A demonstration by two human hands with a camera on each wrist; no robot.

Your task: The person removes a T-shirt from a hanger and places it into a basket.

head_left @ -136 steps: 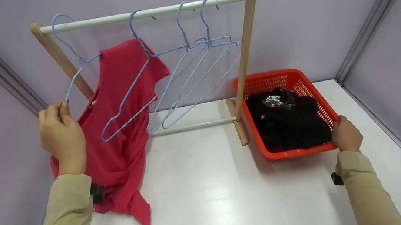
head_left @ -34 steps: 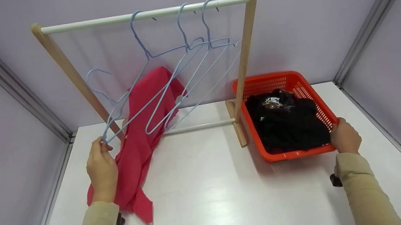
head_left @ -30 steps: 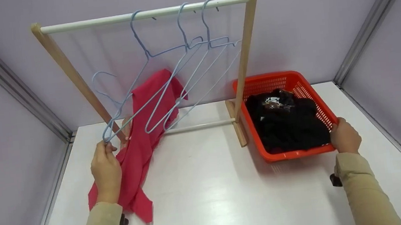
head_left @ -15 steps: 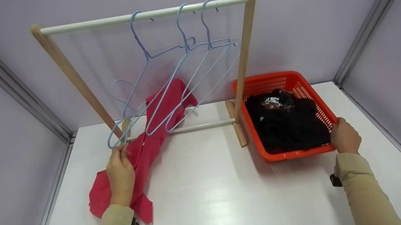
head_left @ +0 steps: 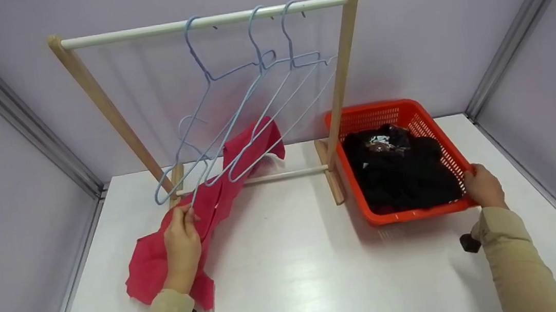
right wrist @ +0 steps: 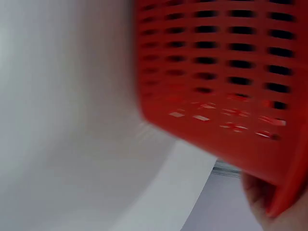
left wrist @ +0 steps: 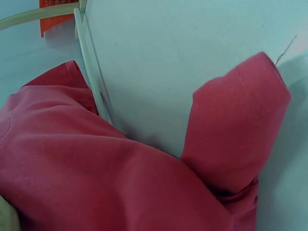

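My left hand (head_left: 182, 246) pinches one end of a light blue wire hanger (head_left: 200, 182), low behind the left end of the rack. A red shirt (head_left: 147, 265) is partly on that hanger; its lower part spreads over the tabletop beside my forearm. In the left wrist view the shirt (left wrist: 96, 168) fills the lower half, and the hand is hidden. My right hand (head_left: 485, 186) grips the near right corner of an orange-red plastic basket (head_left: 418, 215) holding black clothes (head_left: 407, 181). The basket's slotted wall (right wrist: 192, 103) shows in the right wrist view.
A small drying rack with a white top bar (head_left: 141, 33) and wooden legs stands at the back. Three blue hangers (head_left: 199, 63) hang from the bar, in front of part of the shirt. Grey partition walls enclose the white table (head_left: 295, 268).
My left hand has brought the hanger with the red shirt down from the rack's top bar, then rightward. The shirt has sunk lower with it. My right hand stays on the basket.
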